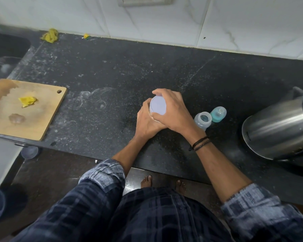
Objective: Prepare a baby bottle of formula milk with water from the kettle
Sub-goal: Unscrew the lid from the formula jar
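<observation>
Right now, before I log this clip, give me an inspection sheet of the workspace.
Surface: dark stone counter, dusted with white smears.
Job's things: lidded container at centre; open bottle and teal teat cap to its right; steel kettle at far right.
Clutter: wooden cutting board with a yellow scrap and stains; yellow cloth by the wall.
Hands: left hand grips the container's side; right hand has its fingers curled round the lid.
Cables: nothing seen.
Surroundings: sink at left; tiled wall with a socket.
</observation>
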Available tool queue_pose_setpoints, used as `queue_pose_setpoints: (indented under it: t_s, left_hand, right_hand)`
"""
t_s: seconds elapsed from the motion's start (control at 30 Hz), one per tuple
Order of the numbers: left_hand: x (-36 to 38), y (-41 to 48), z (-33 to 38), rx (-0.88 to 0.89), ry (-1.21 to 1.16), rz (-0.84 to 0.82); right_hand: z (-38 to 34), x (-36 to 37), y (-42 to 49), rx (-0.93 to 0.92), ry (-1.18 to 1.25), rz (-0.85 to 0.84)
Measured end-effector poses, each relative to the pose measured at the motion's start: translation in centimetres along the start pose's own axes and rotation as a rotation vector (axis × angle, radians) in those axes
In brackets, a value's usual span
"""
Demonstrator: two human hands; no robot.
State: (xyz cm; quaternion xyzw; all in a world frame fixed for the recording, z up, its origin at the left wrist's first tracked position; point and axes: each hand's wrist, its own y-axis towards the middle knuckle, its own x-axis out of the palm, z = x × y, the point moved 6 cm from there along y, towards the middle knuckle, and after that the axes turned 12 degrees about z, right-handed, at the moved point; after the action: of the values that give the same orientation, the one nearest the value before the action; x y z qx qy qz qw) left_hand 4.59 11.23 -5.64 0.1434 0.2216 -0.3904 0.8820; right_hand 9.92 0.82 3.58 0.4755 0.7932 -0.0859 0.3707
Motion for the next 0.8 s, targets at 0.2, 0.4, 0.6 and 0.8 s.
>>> queue_pose_setpoints:
  t_s: [0.2,0.4,0.6,0.8]
  left_hand:
    - [-0.11,-0.03,0.25,0.022,0.031,-0.006]
    - [-0.21,-0.22,0.53,0.007,0.023,-0.013]
    - [-0.37,-0.18,0.64,-0.012,0.002,-0.01]
    - [-0.28,-0.11,0.65,0.0,0.005,-0.014]
  right_hand:
    - [-0.1,0.13,-0.2,-0.005,0.017,-0.056]
    - [-0.15,-0.24,-0.31,-0.024,-0.009,0.03]
    - [0.05,-0.14,-0.07,0.018,-0.001,-0.022]
    - [-0.01,-0.13,0.04,0.023,-0.011,0.001]
